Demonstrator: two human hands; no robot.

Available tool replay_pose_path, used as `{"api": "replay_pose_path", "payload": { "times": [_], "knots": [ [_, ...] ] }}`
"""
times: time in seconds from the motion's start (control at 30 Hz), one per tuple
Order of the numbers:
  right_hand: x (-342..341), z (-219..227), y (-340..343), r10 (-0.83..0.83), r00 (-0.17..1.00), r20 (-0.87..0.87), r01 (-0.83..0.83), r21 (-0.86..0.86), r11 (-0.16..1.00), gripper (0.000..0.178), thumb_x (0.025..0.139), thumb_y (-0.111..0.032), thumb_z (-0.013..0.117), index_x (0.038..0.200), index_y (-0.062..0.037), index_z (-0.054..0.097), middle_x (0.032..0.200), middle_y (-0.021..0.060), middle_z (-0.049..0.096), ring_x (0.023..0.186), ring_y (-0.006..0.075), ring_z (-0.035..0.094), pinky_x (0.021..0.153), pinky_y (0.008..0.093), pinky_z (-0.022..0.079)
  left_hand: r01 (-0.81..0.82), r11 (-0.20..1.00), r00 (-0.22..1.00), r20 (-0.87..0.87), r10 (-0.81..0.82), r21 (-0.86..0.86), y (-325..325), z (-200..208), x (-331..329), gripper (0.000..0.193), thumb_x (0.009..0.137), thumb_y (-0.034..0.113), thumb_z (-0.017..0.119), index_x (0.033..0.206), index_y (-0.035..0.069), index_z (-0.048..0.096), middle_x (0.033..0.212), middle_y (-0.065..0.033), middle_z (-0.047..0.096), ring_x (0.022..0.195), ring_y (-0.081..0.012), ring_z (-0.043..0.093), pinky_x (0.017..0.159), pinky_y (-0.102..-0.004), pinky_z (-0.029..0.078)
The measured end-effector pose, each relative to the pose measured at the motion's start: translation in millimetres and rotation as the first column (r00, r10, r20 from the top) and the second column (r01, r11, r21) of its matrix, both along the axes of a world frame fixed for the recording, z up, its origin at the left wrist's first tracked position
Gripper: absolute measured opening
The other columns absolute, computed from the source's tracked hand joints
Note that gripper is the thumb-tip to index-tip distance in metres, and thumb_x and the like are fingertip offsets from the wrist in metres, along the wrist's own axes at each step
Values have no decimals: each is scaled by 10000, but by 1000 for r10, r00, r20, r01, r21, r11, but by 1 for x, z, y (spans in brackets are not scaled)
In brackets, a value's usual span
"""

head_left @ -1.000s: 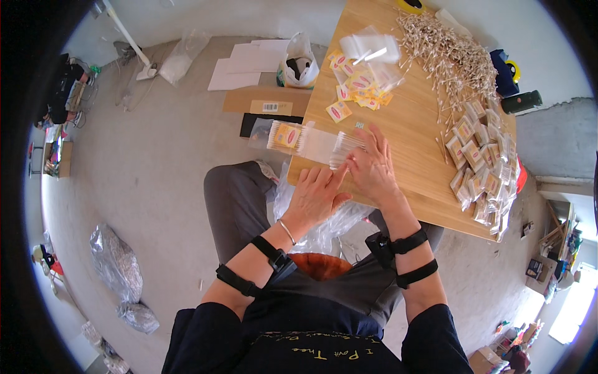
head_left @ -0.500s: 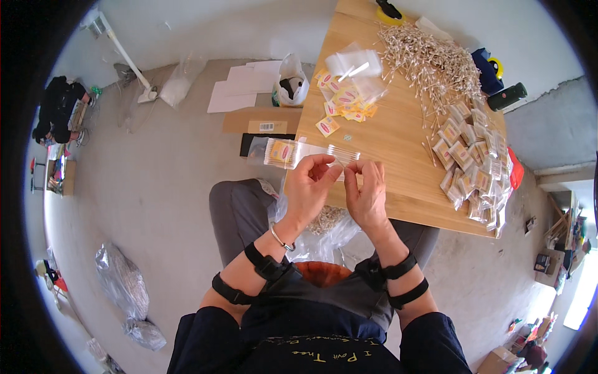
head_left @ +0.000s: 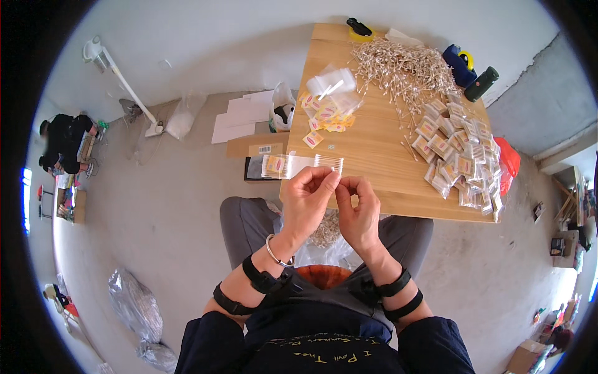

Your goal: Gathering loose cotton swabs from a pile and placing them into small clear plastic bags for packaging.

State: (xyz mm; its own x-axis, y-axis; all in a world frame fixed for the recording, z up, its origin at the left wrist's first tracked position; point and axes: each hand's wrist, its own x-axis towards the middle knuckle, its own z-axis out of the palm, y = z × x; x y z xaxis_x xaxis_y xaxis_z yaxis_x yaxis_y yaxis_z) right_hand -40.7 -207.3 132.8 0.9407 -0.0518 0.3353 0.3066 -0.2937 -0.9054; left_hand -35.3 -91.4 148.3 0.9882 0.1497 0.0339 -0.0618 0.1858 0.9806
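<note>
Above the near left corner of the table, my left hand [head_left: 313, 198] and my right hand [head_left: 359, 214] meet with thumbs and fingertips pinched. Whatever sits between the fingertips is too small to make out. Just beyond them lies a neat row of cotton swabs [head_left: 328, 162] on the table. Left of my left hand, a clear packet with a yellow card and swabs [head_left: 275, 166] lies at the table's left edge. Below the hands, a plastic bag of loose swabs [head_left: 326, 232] rests between my legs, partly hidden by my forearms.
On the wooden table [head_left: 380, 168] are yellow cards [head_left: 329, 116], clear empty bags [head_left: 333, 82], a big heap of loose swabs [head_left: 408, 68] and a pile of filled packets [head_left: 458, 149]. A dark bottle [head_left: 482, 83] stands far right. An open cardboard box [head_left: 252, 147] sits left of the table.
The view has shifted, so the table sits further left and the hands lower. My fingertips stay close together, and the right hand's fingers look more curled. The row of swabs shows more fully.
</note>
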Motion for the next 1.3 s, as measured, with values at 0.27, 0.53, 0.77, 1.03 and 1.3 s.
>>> {"api": "replay_pose_path", "payload": {
  "times": [0.27,0.53,0.77,1.03,1.3],
  "knots": [
    [-21,15,-10,40,992,-122,-13,214,977,83,913,-26,639,976,29,638,841,93,683,764,136,637,688,272,509,130,959,991,7,-132,-252,-4,5,-14,135,947,102,643,988,-23,674,826,-10,637,738,-53,555,675,-204,451],
    [-26,13,-18,81,984,-160,-15,378,925,97,920,-38,645,979,39,652,838,79,695,767,105,621,714,258,511,137,937,989,-14,-149,-322,-10,8,-24,128,937,96,655,1004,-10,684,843,-10,652,736,-56,548,663,-207,446],
    [-28,19,-19,-20,998,-57,31,193,981,113,867,-24,687,957,34,651,819,115,690,737,148,638,699,279,511,51,985,998,33,-47,-165,-14,19,-25,124,908,61,693,1004,-18,684,856,-11,669,729,-43,585,661,-186,475],
    [-32,30,-19,-36,999,22,34,63,997,103,843,-9,700,928,14,647,839,134,671,743,202,659,685,305,516,37,985,998,55,-29,-167,-13,16,-24,72,907,32,675,957,-20,673,839,3,658,730,-30,584,664,-177,473],
    [-32,23,-20,111,985,-135,-55,362,930,101,885,-19,675,964,40,652,851,86,698,769,117,638,710,262,513,48,979,998,42,-41,-199,-18,23,-27,68,919,40,649,959,-14,655,831,5,644,704,-30,571,657,-181,472]
  ]
}}
